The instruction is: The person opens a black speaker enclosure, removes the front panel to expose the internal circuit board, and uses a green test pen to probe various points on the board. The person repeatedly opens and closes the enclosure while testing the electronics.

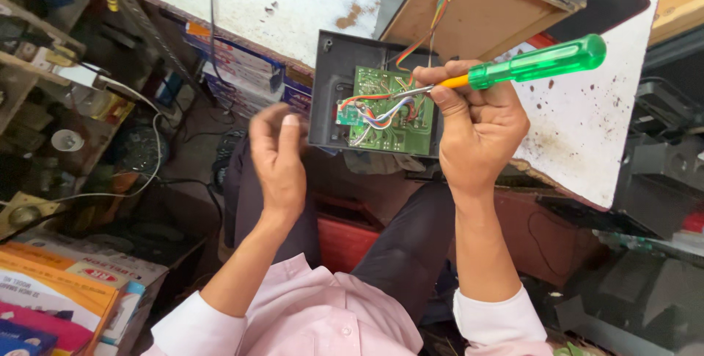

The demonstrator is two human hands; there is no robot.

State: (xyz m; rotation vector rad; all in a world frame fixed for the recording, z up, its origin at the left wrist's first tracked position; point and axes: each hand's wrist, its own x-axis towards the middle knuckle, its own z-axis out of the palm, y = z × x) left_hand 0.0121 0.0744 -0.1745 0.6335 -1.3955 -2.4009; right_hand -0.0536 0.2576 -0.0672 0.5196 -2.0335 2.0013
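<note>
- white worktop (pixel 293 4), its paint worn through to brown patches
- wooden cabinet (pixel 484 11) lying on the worktop
- colourful cardboard boxes (pixel 59 297) stacked at lower left
- white cable (pixel 155 143) trailing past cluttered shelves
- red crate (pixel 345 242) underneath

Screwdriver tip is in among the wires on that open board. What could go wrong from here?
1. The screwdriver shaft lies across loose wires on the green board; a slip might nick insulation or scrape the board.
2. The right hand grips both tool and the dark case, while the left hand looks blurred beside it, so the case may shift.
3. The case overhangs the table edge, tethered by wires to the box above; it could tip and strain them.
</note>
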